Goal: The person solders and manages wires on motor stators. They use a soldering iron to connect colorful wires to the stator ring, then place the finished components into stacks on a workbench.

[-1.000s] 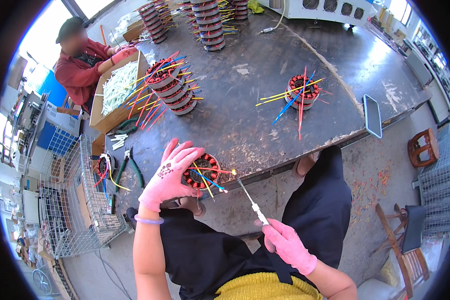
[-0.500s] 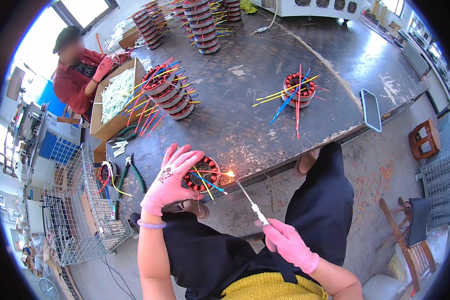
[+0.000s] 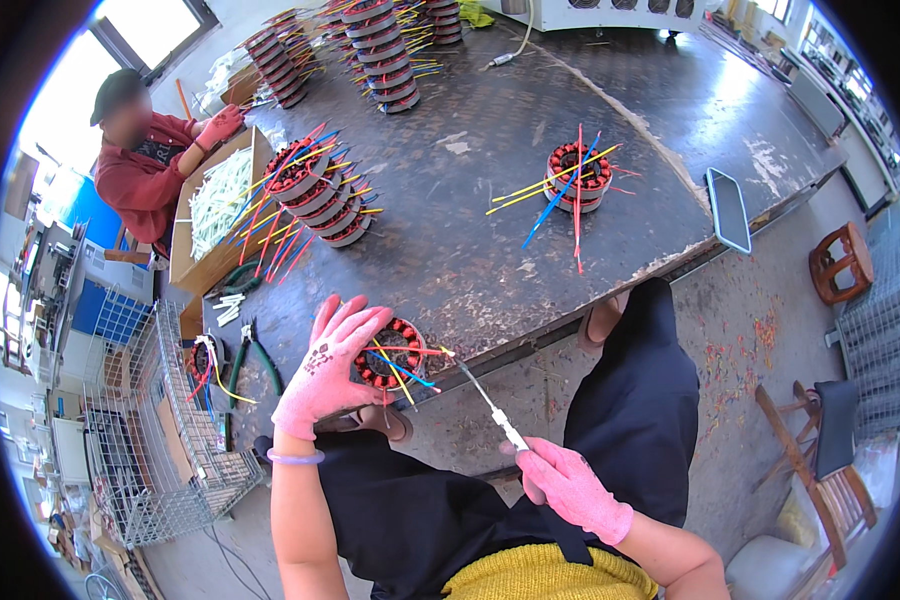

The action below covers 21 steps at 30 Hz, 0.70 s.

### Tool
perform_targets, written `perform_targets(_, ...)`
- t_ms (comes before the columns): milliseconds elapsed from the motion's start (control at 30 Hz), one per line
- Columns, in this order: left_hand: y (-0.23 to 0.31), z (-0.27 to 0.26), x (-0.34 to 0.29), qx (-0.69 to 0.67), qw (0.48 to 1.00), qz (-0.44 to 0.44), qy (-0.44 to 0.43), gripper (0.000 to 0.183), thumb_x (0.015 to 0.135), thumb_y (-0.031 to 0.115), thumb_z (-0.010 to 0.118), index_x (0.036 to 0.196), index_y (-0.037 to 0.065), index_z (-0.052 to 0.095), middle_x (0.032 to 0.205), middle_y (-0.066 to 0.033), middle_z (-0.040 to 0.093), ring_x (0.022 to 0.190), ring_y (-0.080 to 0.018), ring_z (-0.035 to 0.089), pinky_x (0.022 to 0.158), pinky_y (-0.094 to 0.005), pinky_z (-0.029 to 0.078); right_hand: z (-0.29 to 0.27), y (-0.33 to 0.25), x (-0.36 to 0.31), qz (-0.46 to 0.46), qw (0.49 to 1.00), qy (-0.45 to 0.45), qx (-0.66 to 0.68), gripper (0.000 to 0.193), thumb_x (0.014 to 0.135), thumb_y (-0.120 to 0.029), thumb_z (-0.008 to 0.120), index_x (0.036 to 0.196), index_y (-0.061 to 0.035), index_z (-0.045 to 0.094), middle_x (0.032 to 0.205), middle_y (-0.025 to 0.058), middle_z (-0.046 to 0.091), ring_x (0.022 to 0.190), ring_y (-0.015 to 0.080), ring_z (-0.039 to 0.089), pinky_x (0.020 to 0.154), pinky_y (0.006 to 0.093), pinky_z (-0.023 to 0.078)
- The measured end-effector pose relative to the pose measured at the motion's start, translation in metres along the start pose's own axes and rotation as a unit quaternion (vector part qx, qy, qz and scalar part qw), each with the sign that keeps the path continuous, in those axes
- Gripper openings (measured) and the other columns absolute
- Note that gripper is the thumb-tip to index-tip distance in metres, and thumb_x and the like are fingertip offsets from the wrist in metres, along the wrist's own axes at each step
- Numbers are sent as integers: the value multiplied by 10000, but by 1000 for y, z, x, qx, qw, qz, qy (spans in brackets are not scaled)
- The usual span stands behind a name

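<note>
My left hand [image 3: 327,365], in a pink glove, grips a motor stator [image 3: 407,338] at the table's near edge. Its fingers lie along the ring's left side. Red windings line the ring, and blue, yellow and red leads cross its middle. One red lead [image 3: 425,350] points right, with a small bright spot at its end. My right hand [image 3: 570,487], also in a pink glove, is closed around a slim pen-like tool [image 3: 500,418] with a white handle and thin metal rod. The rod's tip is close to the red lead's end; whether they touch I cannot tell.
Another stator [image 3: 579,178] stands on the dark table [image 3: 470,230], left of a phone [image 3: 729,210]. Stacked stators [image 3: 320,200] and a box of white sleeves [image 3: 232,200] stand at the left. Pliers [image 3: 260,362] lie nearby. A person [image 3: 145,160] works at the far left.
The bright orange flame at the red lead's end has shrunk to a small spot. My hands, the stator and the tool keep nearly the same places; the whole view has shifted slightly.
</note>
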<state>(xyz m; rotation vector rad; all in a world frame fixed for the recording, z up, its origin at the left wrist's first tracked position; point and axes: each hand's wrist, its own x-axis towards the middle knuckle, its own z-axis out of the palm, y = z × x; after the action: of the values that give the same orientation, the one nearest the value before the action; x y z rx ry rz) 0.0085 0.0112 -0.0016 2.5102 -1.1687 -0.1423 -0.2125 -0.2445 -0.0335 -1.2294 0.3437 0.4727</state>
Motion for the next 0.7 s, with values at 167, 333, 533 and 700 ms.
perform_targets(167,0,0,1,1,1000,1,2,1024,468,251,888,1406,100,506,1385,-97,538,1407,-336,370,1222,-505,165,0,1,0,3,1000,4,10,323,1049,-213,455,1252,7,577,666,-3,481,581,74,448,553,255,381)
perform_targets(333,-1,0,-1,1,1000,8,2,1015,480,263,887,1406,97,506,1390,-95,537,1407,-336,373,1222,-505,167,1,1,0,9,999,-2,37,333,1047,-226,454,1259,0,577,651,-6,467,573,71,440,552,255,375)
perform_targets(533,0,0,0,6,1000,6,-3,1007,493,271,888,1407,96,506,1395,-89,535,1413,-328,371,1222,-502,165,-1,2,0,0,1000,1,-17,374,1045,-275,450,1261,4,575,636,-11,463,568,72,435,552,257,374)
perform_targets(700,-1,-1,0,6,1000,4,-4,1001,497,273,885,1406,94,506,1399,-84,535,1414,-325,370,1223,-501,161,-1,2,0,1,1000,3,-9,356,1046,-255,447,1255,-1,582,634,-12,460,568,73,435,554,259,377)
